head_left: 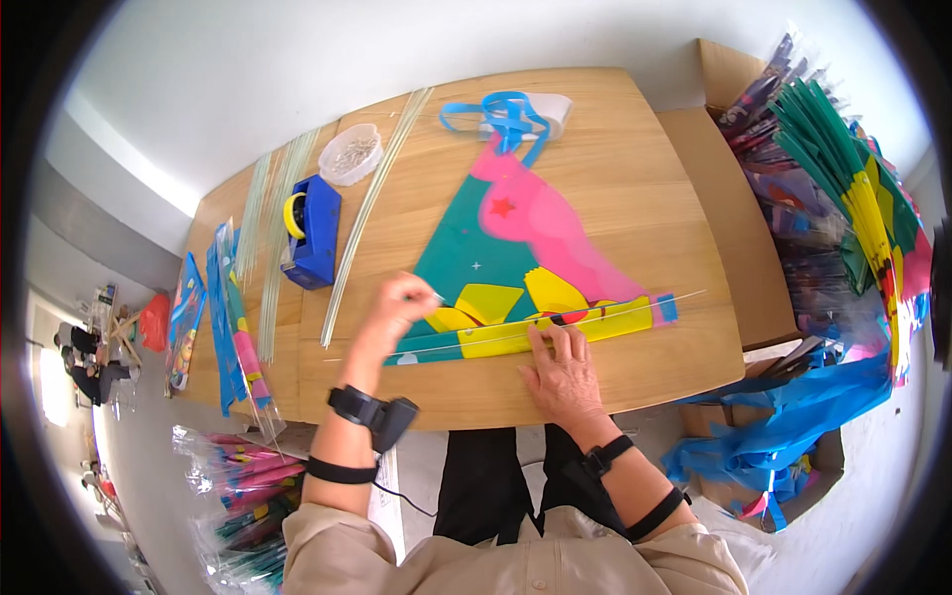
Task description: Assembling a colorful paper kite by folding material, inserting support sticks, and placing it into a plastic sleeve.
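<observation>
A triangular printed kite [466, 233] in teal, pink and yellow lies on the wooden table, its blue ribbon [511, 114] bunched at the far tip. Its near edge is folded over into a yellow and teal band [496, 339]. Along this band runs a thin pale rod [625, 310], jutting past both ends. My right hand [565, 372] lies on the band near its middle, fingers stretched out and pressing down by the rod. Above the kite's left side, my left hand [402, 299] is closed in a pinch; a small pale thing at its fingertips is too blurred to name.
A blue tape dispenser [315, 233], a clear tub of small pieces [350, 156] and bundles of pale rods [382, 203] are on the table's left. Packed kites [240, 342] lie at its left edge. Cardboard boxes [729, 213] with more kites [853, 188] stand right.
</observation>
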Available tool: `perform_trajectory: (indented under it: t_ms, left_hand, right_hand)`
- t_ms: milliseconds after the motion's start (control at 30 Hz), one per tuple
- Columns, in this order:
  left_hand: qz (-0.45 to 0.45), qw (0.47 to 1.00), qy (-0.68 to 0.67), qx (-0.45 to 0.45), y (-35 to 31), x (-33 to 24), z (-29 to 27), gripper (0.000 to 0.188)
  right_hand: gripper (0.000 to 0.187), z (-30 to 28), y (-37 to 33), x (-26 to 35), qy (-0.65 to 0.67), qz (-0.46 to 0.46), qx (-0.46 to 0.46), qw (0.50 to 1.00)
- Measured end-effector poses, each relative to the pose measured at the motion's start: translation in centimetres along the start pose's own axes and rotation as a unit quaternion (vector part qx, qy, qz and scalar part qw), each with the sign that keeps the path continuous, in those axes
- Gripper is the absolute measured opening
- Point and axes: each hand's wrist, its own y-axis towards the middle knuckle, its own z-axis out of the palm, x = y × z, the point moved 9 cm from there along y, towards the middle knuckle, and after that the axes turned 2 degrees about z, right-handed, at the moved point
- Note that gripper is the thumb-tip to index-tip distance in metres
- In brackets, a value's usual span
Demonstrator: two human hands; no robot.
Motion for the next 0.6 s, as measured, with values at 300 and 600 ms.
perform_trajectory:
  t_ms: [300, 600]
  left_hand:
    - [0.033, 0.972, 0.212, 0.097, 0.9, 1.3, 12.2, 0.008]
    - [0.093, 0.948, 0.303, 0.035, 0.6, 0.9, 12.5, 0.015]
  right_hand:
    - [0.057, -0.5, 0.1, 0.1, 0.015, -0.01, -0.016, 1.0]
    - [0.056, -0.8, 0.1, 0.1, 0.029, -0.008, -0.012, 0.999]
